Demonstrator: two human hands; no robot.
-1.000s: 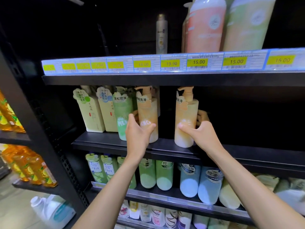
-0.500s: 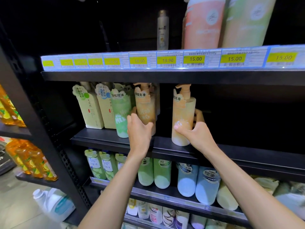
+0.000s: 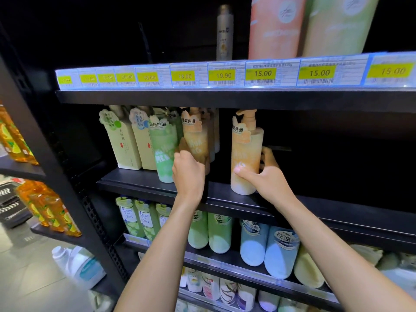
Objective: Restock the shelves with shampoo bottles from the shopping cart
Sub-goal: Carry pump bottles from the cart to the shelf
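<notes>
On the price strip (image 3: 225, 75) at twelve o'clock, yellow tags toward three o'clock: 18.00, 18.00, 19.90, 15.00, 15.00, 15.00; those toward nine o'clock too blurred. On the silver bottle (image 3: 224, 32) above, a brand beginning PANT. On the green bottle (image 3: 163, 152) near centre, 蓬松控油 and MEA. On the left orange bottle (image 3: 195, 140), 柔亮滑; same on the right orange bottle (image 3: 246, 152) at its three o'clock. At five o'clock, 控油 on the blue bottle (image 3: 281, 251); at seven o'clock, 2in1 on pale green bottles (image 3: 129, 219).
</notes>
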